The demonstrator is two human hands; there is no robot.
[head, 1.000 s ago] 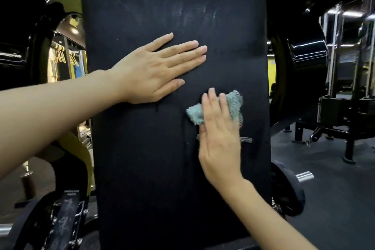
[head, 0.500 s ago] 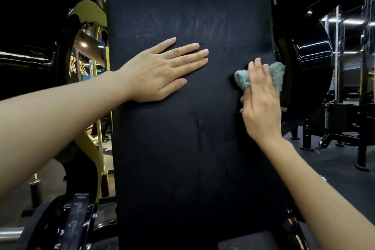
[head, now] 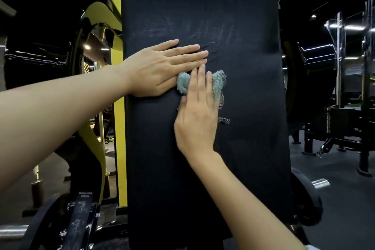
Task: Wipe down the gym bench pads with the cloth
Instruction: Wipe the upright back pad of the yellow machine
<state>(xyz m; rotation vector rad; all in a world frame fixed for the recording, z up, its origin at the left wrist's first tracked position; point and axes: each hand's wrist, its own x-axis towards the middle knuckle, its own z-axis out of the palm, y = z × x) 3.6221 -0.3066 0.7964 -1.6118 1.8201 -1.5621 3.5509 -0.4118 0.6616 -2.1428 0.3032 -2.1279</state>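
The right hand (head: 197,111) lies flat with straight fingers, pressing the blue-green cloth (head: 219,81) against the middle of the black bench pad (head: 243,158). Just beyond it the left hand (head: 160,69) rests open, palm down on the pad, its edge touching the cloth. A yellow machine frame (head: 118,119) stands behind the pad's left side.

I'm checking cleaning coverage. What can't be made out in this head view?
- Cloth: mostly hidden under the right hand, so its full size is unclear.
- Bench pad: top and bottom cut off by the frame edges.
- Pad surface beneath the left hand: covered by that palm.
- Small label at lower left: too small to read.
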